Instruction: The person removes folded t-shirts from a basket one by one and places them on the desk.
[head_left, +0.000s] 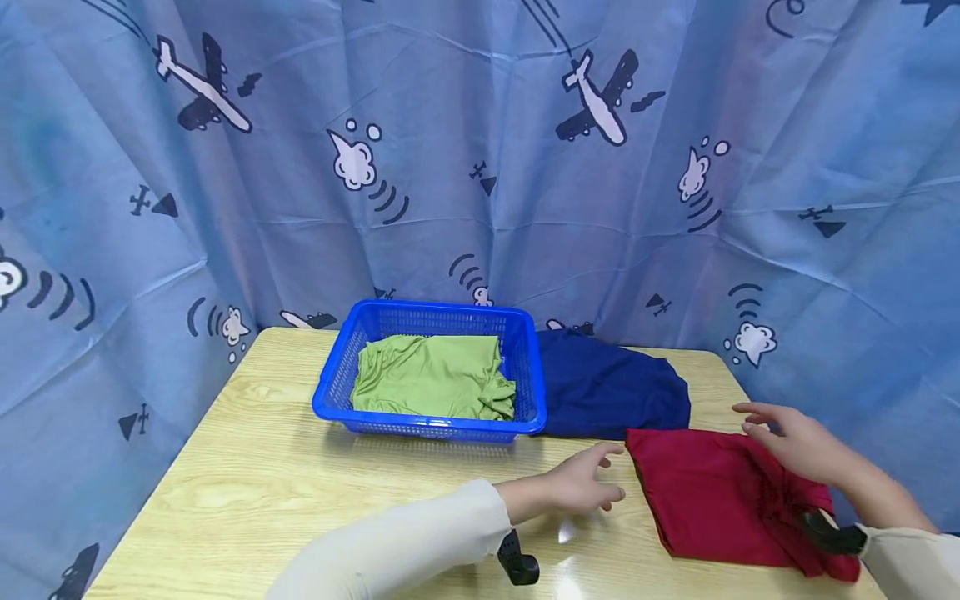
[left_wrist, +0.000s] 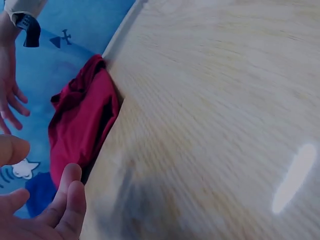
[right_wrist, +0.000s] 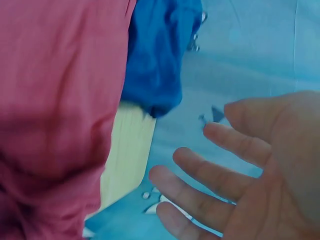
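Head view: left hand [head_left: 581, 483] over the table [head_left: 225, 483], thumb and fingers apart, loosely bent, pointing at the red cloth [head_left: 705, 500], which lies just to its right. Right hand [head_left: 806, 446] over the red cloth's far right part, thumb and fingers apart; from this view, cannot tell if it touches. Red cloth spread flat between the hands and toward the person, left part smooth, bunched under the right hand and wrist. Blue cloth [head_left: 611, 387] beyond the left hand and to the left of the right hand, its near edge meeting the red cloth's far edge. Basket [head_left: 435, 429], blue plastic with mesh walls, beyond the left hand and to its left, well apart from the right hand; blue cloth just beside its right wall. In the basket: green cloth [head_left: 431, 375], covering most of the bottom, flat in the middle, crumpled at its right end. Curtain [head_left: 420, 75] behind everything. Left wrist view: left hand's fingers apart, red cloth just past the fingertips, a bit of blue cloth beside them; right hand farther off, fingers loose. Right wrist view: right hand's fingers spread, apart from the red cloth on its left; blue cloth farther out past the fingertips.
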